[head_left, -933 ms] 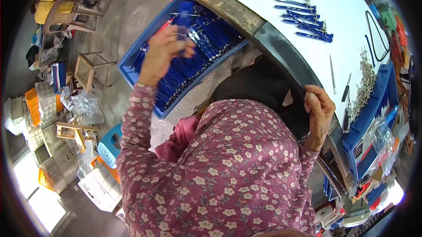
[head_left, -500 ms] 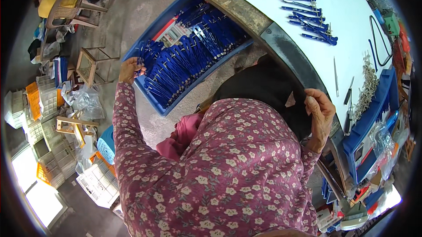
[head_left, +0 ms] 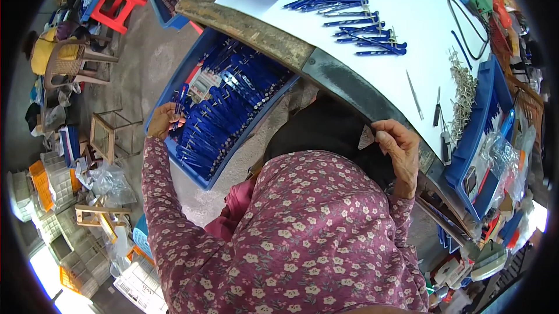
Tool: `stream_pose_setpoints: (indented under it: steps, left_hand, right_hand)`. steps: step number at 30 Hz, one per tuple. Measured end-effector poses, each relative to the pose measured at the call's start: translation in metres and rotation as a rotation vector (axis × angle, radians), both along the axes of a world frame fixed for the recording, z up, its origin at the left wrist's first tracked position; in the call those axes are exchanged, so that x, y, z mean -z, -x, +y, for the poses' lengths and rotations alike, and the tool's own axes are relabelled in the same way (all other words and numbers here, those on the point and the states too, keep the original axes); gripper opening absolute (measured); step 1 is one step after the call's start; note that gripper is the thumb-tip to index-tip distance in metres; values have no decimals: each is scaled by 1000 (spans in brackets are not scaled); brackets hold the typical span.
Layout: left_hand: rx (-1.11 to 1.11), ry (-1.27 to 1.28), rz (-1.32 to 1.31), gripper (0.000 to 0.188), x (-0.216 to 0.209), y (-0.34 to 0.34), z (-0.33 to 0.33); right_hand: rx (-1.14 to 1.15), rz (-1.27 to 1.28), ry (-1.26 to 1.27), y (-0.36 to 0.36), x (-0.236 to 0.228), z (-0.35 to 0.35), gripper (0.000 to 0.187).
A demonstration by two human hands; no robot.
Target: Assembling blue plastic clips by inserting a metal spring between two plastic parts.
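Note:
My left hand (head_left: 165,120) is closed around a few slender blue pieces (head_left: 181,99), held upright over the left rim of a blue plastic crate (head_left: 208,184). Many more such pieces (head_left: 215,122) fill this crate in dense rows, with small metal ends along the near side. I cannot make out exactly what kind of part they are. My right hand (head_left: 399,154) has its fingers curled, the fingertips against the table edge (head_left: 368,117) in front of my lap. No blue piece shows in it.
On the white tabletop (head_left: 372,81) lie a row of blue pieces with metal pins (head_left: 364,25), a thin pointed tool (head_left: 414,94), and a heap of small metal parts (head_left: 463,95). A blue bin (head_left: 480,139) flanks the table's right side. A red stool (head_left: 116,6) and chair (head_left: 78,60) stand left.
The view has shifted, so the table and crate appear further left and lower. My left hand still holds blue pieces, now standing more clear of the rows. My right hand stays at the table edge.

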State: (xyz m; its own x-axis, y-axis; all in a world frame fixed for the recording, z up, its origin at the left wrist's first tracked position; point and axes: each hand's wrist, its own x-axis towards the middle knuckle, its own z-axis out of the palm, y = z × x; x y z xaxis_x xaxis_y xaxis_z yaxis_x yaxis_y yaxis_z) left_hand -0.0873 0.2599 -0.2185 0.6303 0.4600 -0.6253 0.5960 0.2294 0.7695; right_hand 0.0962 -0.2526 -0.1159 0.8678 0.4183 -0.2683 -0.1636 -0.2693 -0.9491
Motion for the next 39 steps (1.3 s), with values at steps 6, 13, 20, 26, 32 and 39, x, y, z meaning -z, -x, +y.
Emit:
stream_pose_setpoints:
  steps: [6,13,20,26,32,39]
  left_hand:
    - [92,0,-38,22,-5,-43,-3]
    - [179,-6,-130,23,-33,-80,-27]
    - [448,99,-418,30,-127,-160,-128]
    - [793,71,-532,36,-160,-282,-197]
    - [938,-150,-413,34,-148,-397,-230]
    - [1058,-527,-463,34,-111,-499,-250]
  right_hand:
    - [-40,3,-1,0,-3,0,20]
    - [-57,-9,10,-1,-8,-2,18]
    - [-62,7,-52,2,-7,-5,20]
    - [-60,45,-91,5,-12,-9,19]
    - [-83,69,-95,7,-14,-6,21]
    - [-112,132,-50,8,-11,-15,24]
